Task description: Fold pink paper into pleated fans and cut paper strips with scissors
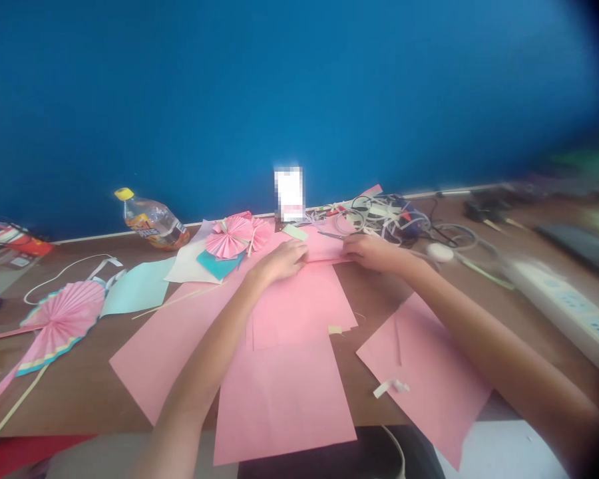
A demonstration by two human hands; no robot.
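Note:
A pink sheet of paper (pixel 324 251) with a folded edge lies between my two hands near the back of the table. My left hand (pixel 285 259) has its fingers curled on the sheet's left end. At the opposite end, my right hand (pixel 362 252) pinches the same sheet. Under and in front of them are more pink sheets (pixel 287 399), one reaching past the table's front edge. Two pleated pink paper rosettes (pixel 229 237) rest just beyond my left hand, with a teal paper piece (pixel 220 266) beside them.
A tilted plastic bottle (pixel 152 223) leans at the blue wall. A pink pleated fan (pixel 62 326) lies at left, near a pale green sheet (pixel 137 287). Tangled cords (pixel 389 216) fill the back right. A power strip (pixel 564 299) and another pink sheet (pixel 424 372) are at right.

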